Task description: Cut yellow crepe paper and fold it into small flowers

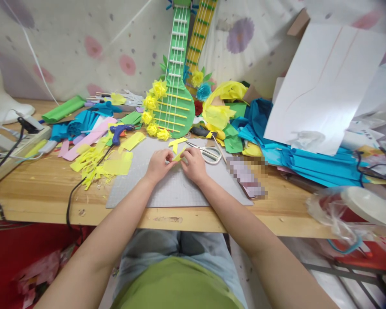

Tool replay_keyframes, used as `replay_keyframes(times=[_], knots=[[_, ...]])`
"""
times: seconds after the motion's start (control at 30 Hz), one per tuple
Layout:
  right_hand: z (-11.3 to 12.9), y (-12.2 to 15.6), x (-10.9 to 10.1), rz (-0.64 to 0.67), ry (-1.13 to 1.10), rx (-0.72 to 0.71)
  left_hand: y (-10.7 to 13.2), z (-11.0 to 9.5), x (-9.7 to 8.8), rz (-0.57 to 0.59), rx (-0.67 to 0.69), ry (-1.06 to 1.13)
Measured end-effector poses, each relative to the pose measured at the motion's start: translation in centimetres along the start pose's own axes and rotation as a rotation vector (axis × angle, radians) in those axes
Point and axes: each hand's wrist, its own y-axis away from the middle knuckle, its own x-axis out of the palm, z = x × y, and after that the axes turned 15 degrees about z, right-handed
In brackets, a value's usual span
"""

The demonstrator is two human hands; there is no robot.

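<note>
Over the grey cutting mat (pixel 167 193), my left hand (pixel 160 165) and my right hand (pixel 194 164) meet, both pinching one small strip of yellow paper (pixel 179 155) between their fingertips. Just beyond the fingers lie more cut yellow paper pieces (pixel 176 142). White-handled scissors (pixel 216 155) rest on the mat beside my right hand, their blades partly hidden by it. Behind the mat a green paper lute-like instrument (pixel 176 103) leans upright, with white strings and yellow paper flowers (pixel 150 102) along its left edge.
Left of the mat are a blue glue gun (pixel 118 133), yellow paper scraps (pixel 96 163) and a power strip (pixel 16 150). A phone-like object (pixel 246 178), partly pixelated, lies on the mat's right edge. Blue crepe paper (pixel 324 165), a white board (pixel 328 86) and a plastic-wrapped tub (pixel 369 206) stand right.
</note>
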Motion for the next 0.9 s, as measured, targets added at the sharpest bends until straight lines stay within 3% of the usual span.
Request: replay_keyframes(times=[0.3,0.43,0.67,0.9], knots=[[-0.6,-0.3,0.2,0.069,0.004,-0.040,0.0,0.6,0.2,-0.032,-0.087,0.299],[-1.2,-0.4,0.5,0.093,-0.057,-0.111,-0.1,1.0,0.0,-0.005,-0.167,0.192],[-1.1,-0.1,0.3,0.133,-0.042,-0.173,0.1,1.2,0.0,0.052,-0.087,-0.117],[-0.9,0.0,0.3,0.182,-0.019,-0.248,0.4,1.3,-0.1,0.096,-0.110,-0.166]])
